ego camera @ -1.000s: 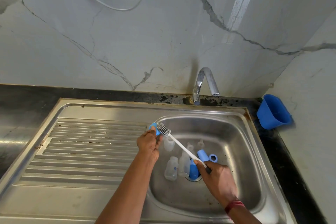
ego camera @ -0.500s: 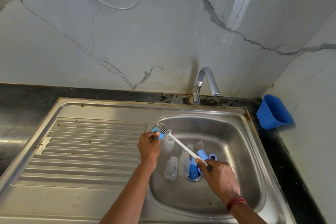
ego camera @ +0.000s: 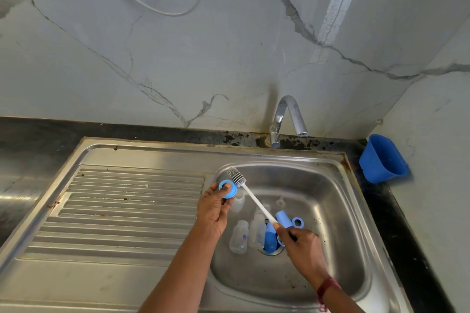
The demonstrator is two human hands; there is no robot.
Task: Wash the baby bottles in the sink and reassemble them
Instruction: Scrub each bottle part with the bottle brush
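My left hand [ego camera: 215, 209] holds a blue bottle ring [ego camera: 228, 188] over the left rim of the steel sink basin [ego camera: 338, 223]. My right hand [ego camera: 302, 248] grips the white handle of a bottle brush [ego camera: 254, 198], whose grey bristle head touches the ring's right side. In the basin lie clear baby bottles [ego camera: 239, 236], a blue cap [ego camera: 282, 220], a second blue ring [ego camera: 298, 222] and clear teats [ego camera: 279, 202] around the drain.
A chrome tap [ego camera: 287, 117] stands behind the basin, not running. The ribbed steel drainboard [ego camera: 122, 211] lies to the left. A blue plastic tub [ego camera: 382, 159] sits on the dark counter at the right wall.
The blue ring has turned in my left hand so its open face now shows. The brush head stays against it, shifted slightly. Both hands hold nearly the same place.
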